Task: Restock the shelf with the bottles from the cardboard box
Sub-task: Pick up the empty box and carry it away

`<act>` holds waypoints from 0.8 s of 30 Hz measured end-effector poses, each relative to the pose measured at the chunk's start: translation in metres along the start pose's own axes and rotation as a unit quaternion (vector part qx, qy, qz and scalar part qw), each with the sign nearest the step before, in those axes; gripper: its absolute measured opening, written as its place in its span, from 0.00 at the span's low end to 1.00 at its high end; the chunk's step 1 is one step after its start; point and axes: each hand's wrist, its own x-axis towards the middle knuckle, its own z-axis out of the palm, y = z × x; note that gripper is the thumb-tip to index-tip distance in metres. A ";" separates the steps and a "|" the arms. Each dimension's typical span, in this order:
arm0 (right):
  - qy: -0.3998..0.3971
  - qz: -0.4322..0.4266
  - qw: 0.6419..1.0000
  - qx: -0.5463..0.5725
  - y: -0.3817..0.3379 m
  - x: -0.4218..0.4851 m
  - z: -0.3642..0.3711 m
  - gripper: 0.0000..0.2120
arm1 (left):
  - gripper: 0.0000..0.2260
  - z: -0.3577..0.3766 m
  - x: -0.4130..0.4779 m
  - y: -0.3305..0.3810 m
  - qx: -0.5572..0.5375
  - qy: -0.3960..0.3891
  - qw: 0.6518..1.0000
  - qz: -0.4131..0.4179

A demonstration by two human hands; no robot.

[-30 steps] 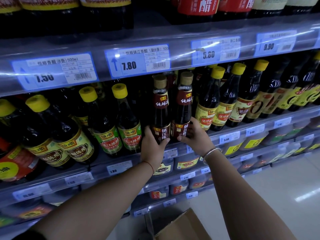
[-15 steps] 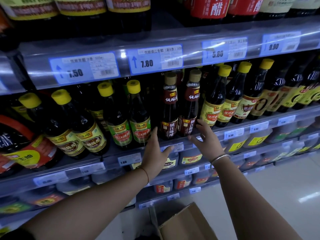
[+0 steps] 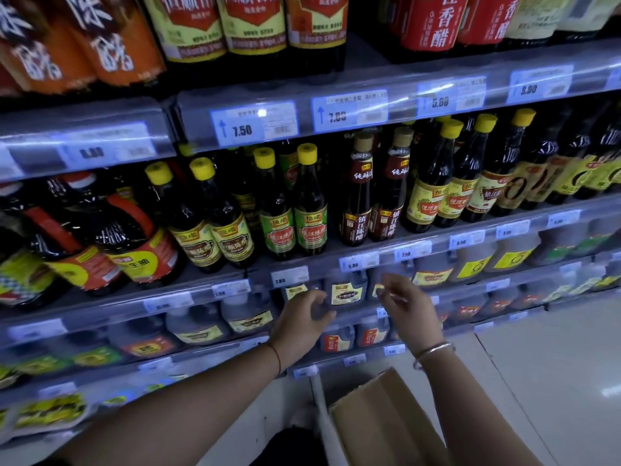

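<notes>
Two dark bottles with tan caps and brown labels (image 3: 372, 190) stand side by side at the front of the middle shelf (image 3: 302, 260). My left hand (image 3: 302, 322) and my right hand (image 3: 408, 306) hang below them, in front of the lower shelves, both empty with fingers loosely curled and apart. The cardboard box (image 3: 386, 418) sits on the floor under my right forearm; only its flap and one side show, and its contents are hidden.
Yellow-capped dark bottles (image 3: 292, 200) fill the middle shelf left and right of the tan-capped pair. Big jugs (image 3: 100, 237) stand at the far left. Larger bottles line the top shelf. Squat jugs fill the lower shelves. Pale tiled floor (image 3: 554, 364) lies at the right.
Both hands let go of the two tan-capped bottles, which stay on the shelf, and dropped down and back toward me. The camera view shifted right-to-left and lower.
</notes>
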 end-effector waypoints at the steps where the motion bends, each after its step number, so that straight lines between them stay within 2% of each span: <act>1: 0.002 0.008 1.000 0.001 0.003 -0.011 0.000 0.09 | 0.18 0.001 -0.004 -0.003 0.012 -0.007 1.000 0.002; 8: 0.048 0.107 0.993 0.001 0.065 -0.088 -0.007 0.09 | 0.16 0.040 -0.016 -0.017 0.056 -0.085 0.995 0.016; 13: 0.096 0.211 0.973 -0.001 0.107 -0.147 -0.018 0.08 | 0.14 0.089 -0.014 -0.028 0.095 -0.170 0.980 0.040; 20: 0.124 0.369 0.920 -0.052 0.181 -0.230 -0.016 0.12 | 0.13 0.170 0.002 -0.062 0.198 -0.279 0.932 0.120; 24: 0.162 0.447 0.876 -0.080 0.250 -0.273 0.010 0.10 | 0.12 0.219 0.023 -0.111 0.267 -0.301 0.897 0.183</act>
